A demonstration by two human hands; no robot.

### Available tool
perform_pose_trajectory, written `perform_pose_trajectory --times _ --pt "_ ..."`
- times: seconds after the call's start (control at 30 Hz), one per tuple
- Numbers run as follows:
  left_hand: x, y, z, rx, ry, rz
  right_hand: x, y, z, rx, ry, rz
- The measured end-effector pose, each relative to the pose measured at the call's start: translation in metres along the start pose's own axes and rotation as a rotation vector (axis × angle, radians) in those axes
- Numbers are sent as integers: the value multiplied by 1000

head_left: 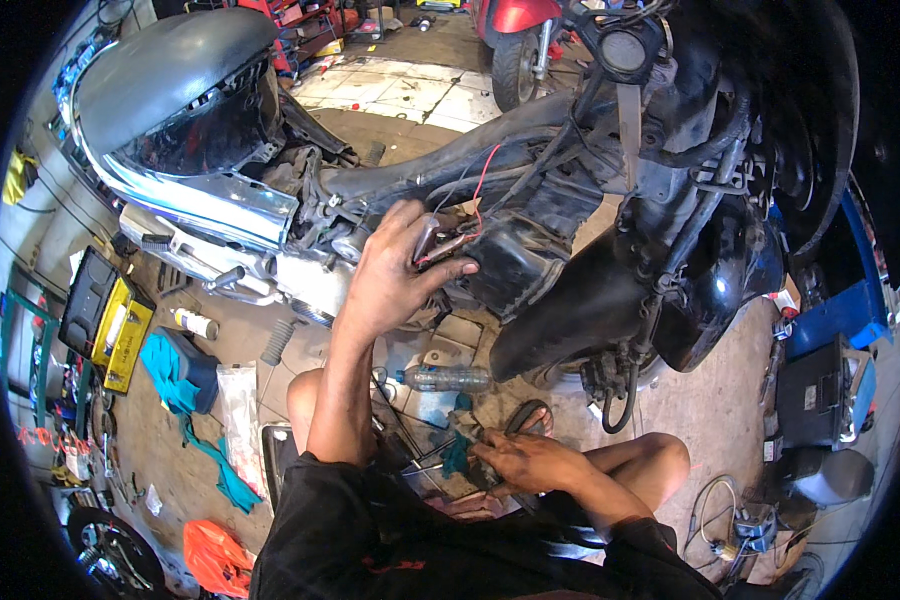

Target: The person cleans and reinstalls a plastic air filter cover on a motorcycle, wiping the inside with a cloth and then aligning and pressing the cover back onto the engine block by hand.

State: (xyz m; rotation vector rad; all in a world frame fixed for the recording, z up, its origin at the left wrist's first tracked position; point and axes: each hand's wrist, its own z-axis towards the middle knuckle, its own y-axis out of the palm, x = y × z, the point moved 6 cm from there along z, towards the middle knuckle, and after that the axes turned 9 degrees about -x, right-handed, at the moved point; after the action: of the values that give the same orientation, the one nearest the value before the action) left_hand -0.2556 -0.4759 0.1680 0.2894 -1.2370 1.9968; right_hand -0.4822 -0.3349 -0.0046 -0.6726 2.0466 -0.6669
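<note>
My left hand is raised at the middle of a partly stripped motorcycle. Its fingers and thumb are closed round a small dark-and-red piece, whose kind I cannot make out. A thin red wire loops up beside that piece, close to the bare frame. Lower down, near my foot, my right hand has its fingers curled at a stained teal-grey rag. A clear plastic bottle lies on its side between my hands and the motorcycle.
At left stand an open yellow-and-black toolbox and a dark bin with a teal cloth over it. An orange plastic bag lies lower left. A black case stands at right. Behind the motorcycle is a red vehicle's wheel.
</note>
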Motion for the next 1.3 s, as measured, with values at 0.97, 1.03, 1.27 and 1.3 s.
perform_pose_trajectory --times 0.97,1.03,1.27,1.3 --pt "36 41 -1 10 -147 -70 10 -4 -20 34 38 34" --pt "39 39 2 21 -130 -89 14 -2 -22 29 43 27" --pt "33 41 2 89 -139 -156 20 8 -29 97 9 4" --pt "33 42 3 87 -141 -136 21 10 -31 117 3 -5"
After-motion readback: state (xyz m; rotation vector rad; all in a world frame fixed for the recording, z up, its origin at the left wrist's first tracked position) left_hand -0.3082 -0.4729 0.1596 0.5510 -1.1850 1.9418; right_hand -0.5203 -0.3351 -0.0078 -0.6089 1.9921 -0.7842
